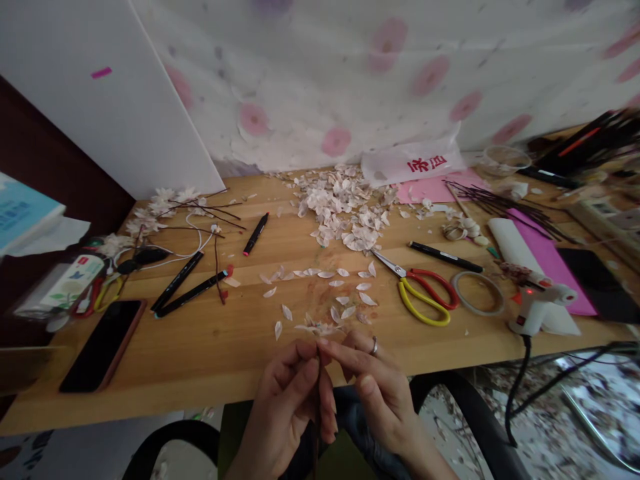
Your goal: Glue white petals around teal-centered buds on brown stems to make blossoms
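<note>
Left hand (pixel 293 393) and right hand (pixel 373 387) pinching thin dark stem (pixel 319 387) at near edge of wooden table (pixel 210 347), loose petals (pixel 320 327) just beyond, petal heap (pixel 345 207) far centre, scissors (pixel 423 290) right, phone (pixel 103 343) near left.

One head-worn view, facing forward and down across a wooden desk (pixel 210 360), near edge right under the lens, left hand (pixel 293 400) and right hand (pixel 373 390) close at bottom centre, wall sheet (pixel 350 67) far at top, edges bent wide
</note>
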